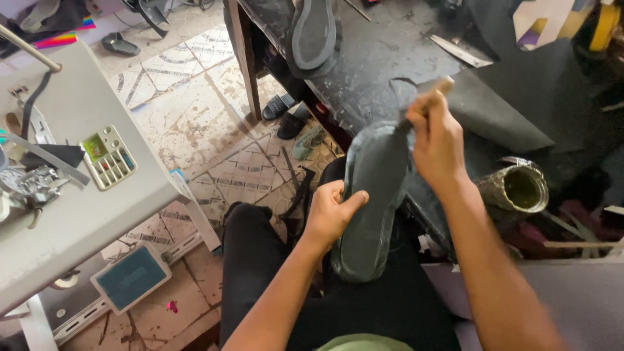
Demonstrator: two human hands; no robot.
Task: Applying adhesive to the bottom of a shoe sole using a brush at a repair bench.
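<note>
Grey rubber shoe sole (374, 201) rests on the person's lap, just off the near edge of the dark desk (383, 58). The left hand (331, 211) clasps its left edge, thumb on top. The right hand (437, 140) is closed around a wooden-handled brush (434, 91) whose tip touches the sole's far end. A glue tin (517, 188) lies near the desk's edge.

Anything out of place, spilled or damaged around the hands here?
Nothing about the grey shoe sole or the brush looks damaged. The dark workbench is smeared and stained, and loose sandals lie scattered on the tiled floor beneath it.
</note>
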